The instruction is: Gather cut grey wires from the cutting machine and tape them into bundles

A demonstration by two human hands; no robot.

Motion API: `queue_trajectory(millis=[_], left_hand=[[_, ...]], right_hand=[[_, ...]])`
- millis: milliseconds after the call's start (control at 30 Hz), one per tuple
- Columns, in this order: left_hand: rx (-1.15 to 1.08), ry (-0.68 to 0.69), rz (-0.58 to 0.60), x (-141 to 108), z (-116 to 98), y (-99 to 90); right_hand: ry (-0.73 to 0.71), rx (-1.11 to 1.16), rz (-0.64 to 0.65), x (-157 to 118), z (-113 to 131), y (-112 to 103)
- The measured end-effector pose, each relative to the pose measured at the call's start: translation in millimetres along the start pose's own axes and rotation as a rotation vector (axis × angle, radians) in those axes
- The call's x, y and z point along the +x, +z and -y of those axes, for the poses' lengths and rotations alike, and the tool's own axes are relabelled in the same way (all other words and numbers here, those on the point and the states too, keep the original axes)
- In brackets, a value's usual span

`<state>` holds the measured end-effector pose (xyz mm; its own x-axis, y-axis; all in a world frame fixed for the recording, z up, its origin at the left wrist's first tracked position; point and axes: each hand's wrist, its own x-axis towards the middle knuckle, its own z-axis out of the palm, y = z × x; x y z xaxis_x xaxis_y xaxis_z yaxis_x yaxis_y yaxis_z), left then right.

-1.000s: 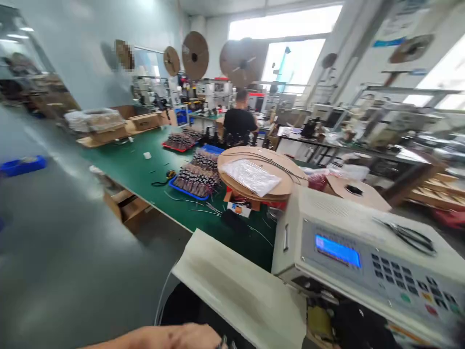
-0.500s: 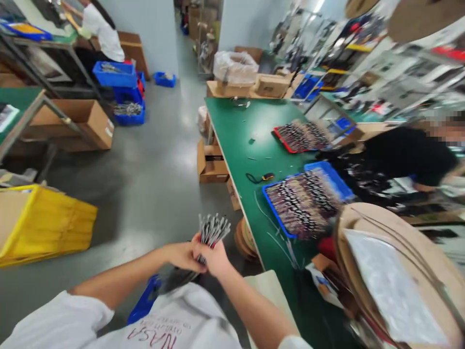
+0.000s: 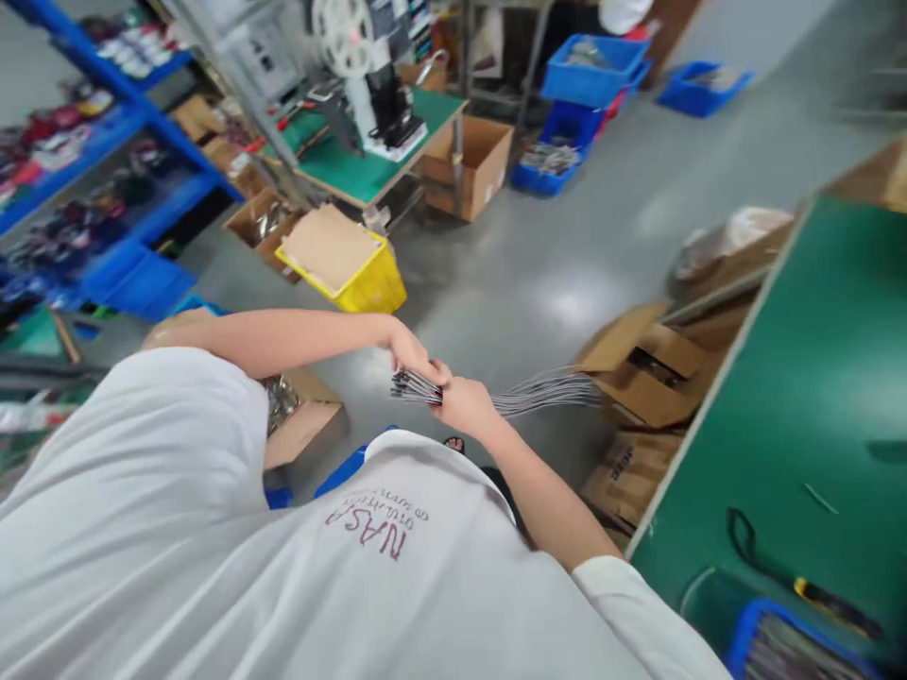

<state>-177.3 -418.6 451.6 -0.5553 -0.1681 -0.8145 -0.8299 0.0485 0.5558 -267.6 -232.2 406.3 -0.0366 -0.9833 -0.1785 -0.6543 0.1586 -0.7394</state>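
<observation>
A bundle of thin grey cables (image 3: 545, 393) stretches sideways in front of my shirt, its long loose part reaching right towards the cardboard boxes. My right hand (image 3: 468, 406) is wrapped round the bundle near its dark-tipped end. Just left of it, my left hand (image 3: 417, 357) has its fingers closed on the same bundle from above, touching my right hand. The short ends fan out to the left below my left hand, with a bit of red showing between the hands.
At the right stands a green table (image 3: 814, 378) with a yellow-and-black tool (image 3: 836, 606) and a blue tray (image 3: 744, 642). Open cardboard boxes (image 3: 658, 378) sit beside it. A yellow bin (image 3: 375, 279) and blue shelves (image 3: 134, 104) are at the left.
The view has swung left, so the green table now lies at the far right. The bundle has turned from upright to sideways, and its long cables now show. Both hands still hold it.
</observation>
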Motion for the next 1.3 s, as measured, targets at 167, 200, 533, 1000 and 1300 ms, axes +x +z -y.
queue_trajectory(millis=[167,200,533,1000,1300], left_hand=[[-0.200,-0.177,0.128,-10,62,46.4],[-0.210,-0.184,0.109,-11,64,54.9],[-0.243,-0.255,-0.223,11,-16,65.0],[-0.405,-0.185,-0.526,127,-39,-43.5],[-0.211,0.025,-0.712,93,-24,-18.9]], right_hand=[[-0.153,-0.029,0.178,38,-4,37],[-0.179,-0.022,0.215,44,-8,39],[-0.484,0.225,0.480,97,-87,-37],[0.357,1.407,0.650,165,-164,-44],[0.548,1.627,0.394,201,-79,-25]])
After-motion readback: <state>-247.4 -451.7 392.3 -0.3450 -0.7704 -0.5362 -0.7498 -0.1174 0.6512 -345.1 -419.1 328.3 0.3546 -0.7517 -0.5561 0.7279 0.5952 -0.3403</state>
